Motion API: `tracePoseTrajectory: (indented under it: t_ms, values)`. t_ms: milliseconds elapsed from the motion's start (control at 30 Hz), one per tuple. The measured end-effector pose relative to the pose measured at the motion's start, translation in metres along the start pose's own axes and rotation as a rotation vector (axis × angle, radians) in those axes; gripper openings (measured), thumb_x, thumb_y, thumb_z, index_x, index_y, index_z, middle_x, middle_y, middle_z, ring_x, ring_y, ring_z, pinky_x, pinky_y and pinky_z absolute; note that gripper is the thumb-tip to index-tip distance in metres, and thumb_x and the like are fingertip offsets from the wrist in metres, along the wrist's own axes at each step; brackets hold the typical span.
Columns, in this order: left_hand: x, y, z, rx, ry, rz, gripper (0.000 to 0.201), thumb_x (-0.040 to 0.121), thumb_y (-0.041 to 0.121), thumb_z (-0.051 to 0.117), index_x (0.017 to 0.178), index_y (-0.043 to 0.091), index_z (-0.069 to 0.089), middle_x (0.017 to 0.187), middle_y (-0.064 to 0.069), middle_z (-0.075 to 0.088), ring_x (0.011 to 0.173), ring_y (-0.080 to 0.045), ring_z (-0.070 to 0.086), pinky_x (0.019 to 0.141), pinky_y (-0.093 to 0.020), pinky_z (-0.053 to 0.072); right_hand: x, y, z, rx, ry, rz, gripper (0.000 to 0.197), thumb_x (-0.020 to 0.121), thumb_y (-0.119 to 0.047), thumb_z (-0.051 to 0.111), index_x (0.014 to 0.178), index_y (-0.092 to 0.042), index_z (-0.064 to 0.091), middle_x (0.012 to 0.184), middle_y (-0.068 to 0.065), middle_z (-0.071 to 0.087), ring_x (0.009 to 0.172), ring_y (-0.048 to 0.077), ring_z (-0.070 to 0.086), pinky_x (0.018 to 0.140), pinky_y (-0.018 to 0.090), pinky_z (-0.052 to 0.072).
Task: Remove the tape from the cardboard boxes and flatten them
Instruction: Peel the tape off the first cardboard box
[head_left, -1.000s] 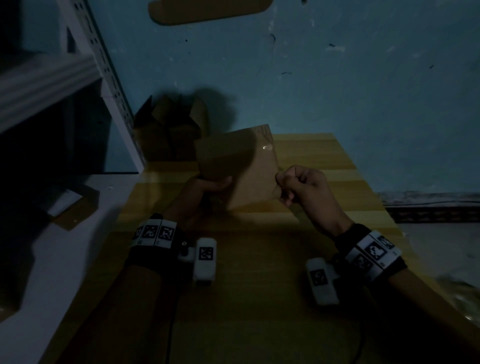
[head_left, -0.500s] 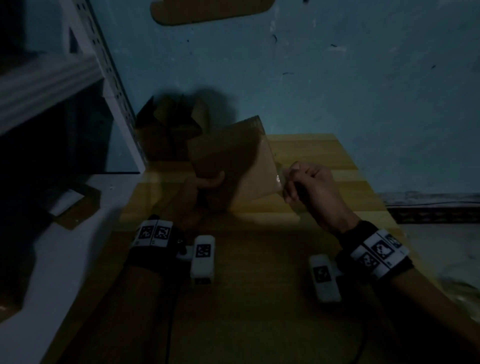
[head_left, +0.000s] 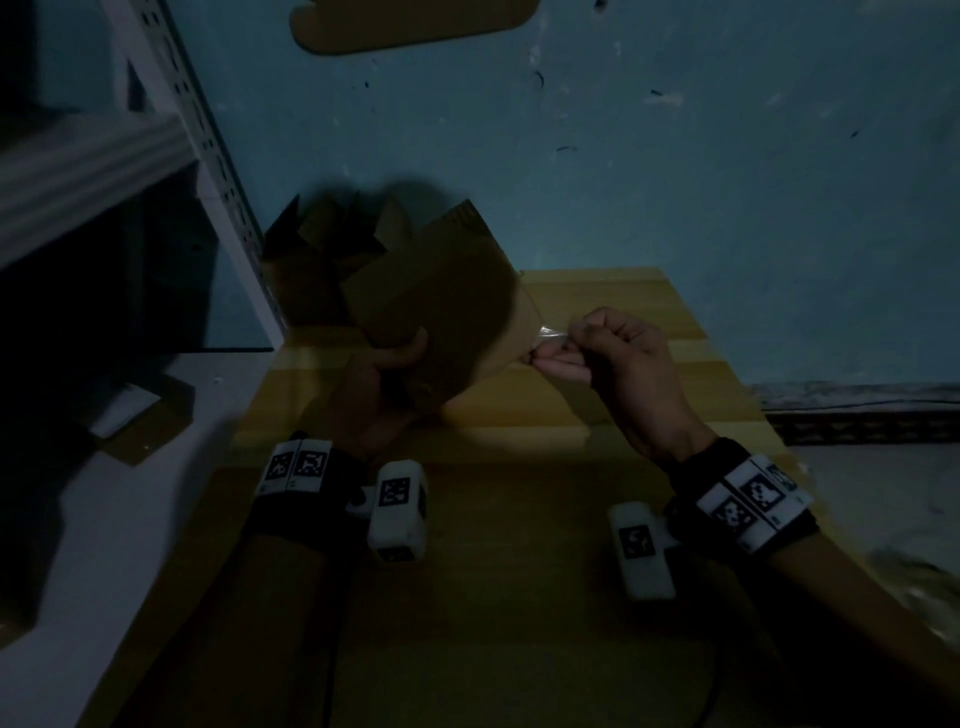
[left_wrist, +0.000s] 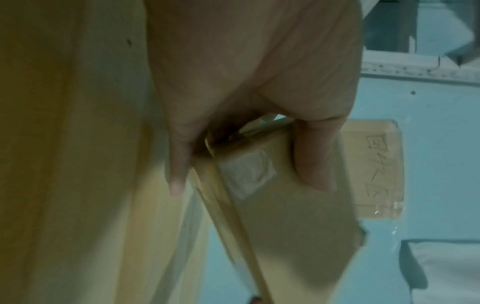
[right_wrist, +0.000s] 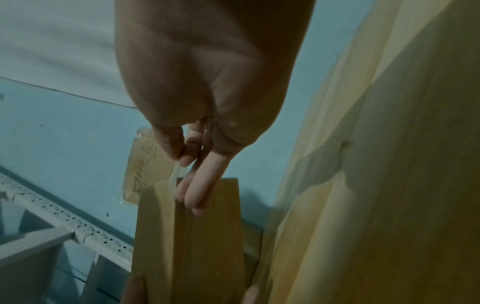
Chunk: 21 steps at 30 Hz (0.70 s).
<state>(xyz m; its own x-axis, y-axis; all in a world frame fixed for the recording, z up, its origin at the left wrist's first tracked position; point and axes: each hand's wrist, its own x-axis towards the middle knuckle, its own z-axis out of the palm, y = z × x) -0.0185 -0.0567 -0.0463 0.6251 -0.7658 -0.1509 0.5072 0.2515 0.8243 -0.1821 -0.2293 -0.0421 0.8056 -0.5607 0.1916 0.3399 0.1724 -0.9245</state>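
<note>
The left hand (head_left: 387, 384) is gripping the near-left corner of a small cardboard box (head_left: 447, 312), thumb on one face and fingers curled round the other, holding it tilted in the air above the far half of the wooden table (head_left: 519, 597). The right hand (head_left: 618, 358) is pinching the free end of a clear tape strip (head_left: 551, 330) between thumb and forefinger at the box's right corner. To do this well, the pull is probably best kept low along the seam while the left hand is bracing firmly, so the thin film is not snapping or tearing the card. Behind, a brown card (left_wrist: 374, 168) is hanging taped to the blue wall (head_left: 675, 156), bearing hand-drawn marks I cannot read; the box itself is showing no legible label.
</note>
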Motion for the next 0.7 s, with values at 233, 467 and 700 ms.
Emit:
tracePoseTrajectory:
  t_ms: [233, 467, 700]
  values:
    - [0.0005, 0.0024, 0.0037, -0.078, 0.053, -0.048, 0.040, 0.079, 0.027, 0.062, 0.116, 0.013, 0.063, 0.114, -0.010, 0.072, 0.114, -0.036, 0.061, 0.100, -0.061, 0.044, -0.0017, 0.0003, 0.0005, 0.093, -0.044, 0.013, 0.023, 0.104, 0.001, 0.042, 0.086, 0.000, 0.056, 0.096, 0.034, 0.072, 0.098, 0.041, 0.074, 0.090, 0.039, 0.061]
    - [0.0031, 0.0011, 0.0051, -0.207, 0.074, -0.117, 0.062, 0.078, 0.034, 0.066, 0.135, 0.014, 0.055, 0.130, -0.015, 0.064, 0.122, -0.041, 0.056, 0.103, -0.063, 0.039, -0.0040, 0.0010, 0.0055, 0.163, -0.073, -0.006, 0.029, 0.105, -0.002, 0.038, 0.083, -0.002, 0.056, 0.099, 0.033, 0.071, 0.103, 0.043, 0.072, 0.089, 0.038, 0.061]
    - [0.0054, -0.0012, 0.0023, -0.283, 0.105, -0.138, 0.066, 0.077, 0.038, 0.069, 0.138, 0.016, 0.054, 0.136, -0.016, 0.060, 0.127, -0.044, 0.051, 0.103, -0.066, 0.039, -0.0056, 0.0046, 0.0091, 0.232, -0.121, -0.025, 0.024, 0.103, -0.002, 0.039, 0.086, 0.000, 0.055, 0.103, 0.032, 0.071, 0.105, 0.040, 0.072, 0.091, 0.036, 0.060]
